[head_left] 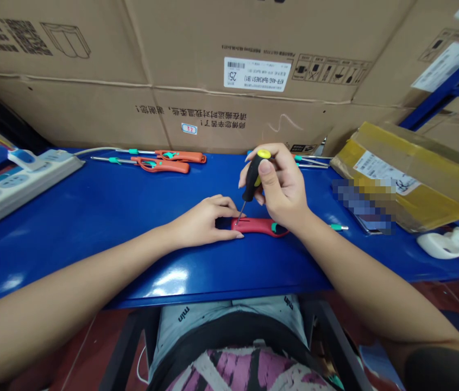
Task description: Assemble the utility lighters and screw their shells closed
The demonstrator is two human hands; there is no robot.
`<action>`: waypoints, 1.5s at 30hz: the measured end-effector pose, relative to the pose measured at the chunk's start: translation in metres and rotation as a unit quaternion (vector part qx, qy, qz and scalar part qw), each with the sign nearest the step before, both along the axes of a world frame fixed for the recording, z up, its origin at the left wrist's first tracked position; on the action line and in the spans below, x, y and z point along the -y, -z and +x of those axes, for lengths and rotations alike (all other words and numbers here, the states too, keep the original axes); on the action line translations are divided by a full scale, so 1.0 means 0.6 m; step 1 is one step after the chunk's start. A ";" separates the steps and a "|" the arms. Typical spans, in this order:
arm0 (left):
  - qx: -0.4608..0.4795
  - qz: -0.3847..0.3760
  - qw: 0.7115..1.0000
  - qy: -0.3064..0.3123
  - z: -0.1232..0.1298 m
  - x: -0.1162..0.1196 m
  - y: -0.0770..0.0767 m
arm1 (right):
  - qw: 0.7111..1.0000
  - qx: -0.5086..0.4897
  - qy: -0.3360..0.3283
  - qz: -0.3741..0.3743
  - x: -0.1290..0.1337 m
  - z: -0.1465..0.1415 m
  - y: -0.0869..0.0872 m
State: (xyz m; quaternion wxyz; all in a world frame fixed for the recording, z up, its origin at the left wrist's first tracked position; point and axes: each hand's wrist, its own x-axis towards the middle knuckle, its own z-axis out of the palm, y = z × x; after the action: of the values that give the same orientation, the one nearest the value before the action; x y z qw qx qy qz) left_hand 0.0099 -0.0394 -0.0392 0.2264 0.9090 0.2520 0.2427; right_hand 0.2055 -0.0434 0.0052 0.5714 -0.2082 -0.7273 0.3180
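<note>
- A long, red plastic lighter (253, 225) with a teal trigger lay flat on the glossy blue tabletop (143, 198), before the person, its far part hidden under the right wrist
- The left hand (200, 222) pinched its smooth, rounded end between thumb and fingers
- The right hand (288, 190) gripped a black-and-yellow screwdriver (249, 184), its thin metal shaft slanting down to the handle's end, beside a dark slot
- The step in hand seemed to be working a screw there; the next move appeared to call for a seated tip and steady pressure
- Beyond lay orange plastic lighters (168, 166), before a creased, matte cardboard box (196, 65)
</note>
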 end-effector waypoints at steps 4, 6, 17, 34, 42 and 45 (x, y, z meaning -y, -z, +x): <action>-0.001 0.000 1.000 0.001 0.000 0.000 0.000 | 1.000 0.005 -0.003 -0.005 0.000 0.000 0.002; -0.001 0.002 1.000 0.000 0.000 0.000 0.000 | 1.000 0.005 -0.003 -0.007 0.001 -0.001 0.002; -0.002 0.003 1.000 -0.001 0.001 0.000 -0.001 | 1.000 -0.001 -0.001 -0.008 0.001 -0.003 0.000; -0.003 0.002 1.000 0.001 0.000 -0.001 -0.001 | 1.000 0.019 -0.003 -0.021 0.001 -0.004 0.001; 0.001 0.003 1.000 0.005 0.001 -0.001 -0.002 | 0.999 0.034 -0.018 -0.023 0.001 0.001 0.000; 0.003 0.002 1.000 0.004 0.001 -0.001 -0.001 | 0.998 0.037 -0.032 -0.029 0.000 0.005 0.001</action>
State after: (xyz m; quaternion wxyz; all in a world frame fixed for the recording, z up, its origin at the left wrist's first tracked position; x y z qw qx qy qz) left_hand 0.0103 -0.0388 -0.0385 0.2262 0.9097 0.2475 0.2449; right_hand 0.2083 -0.0434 0.0045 0.5277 -0.2132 -0.7445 0.3489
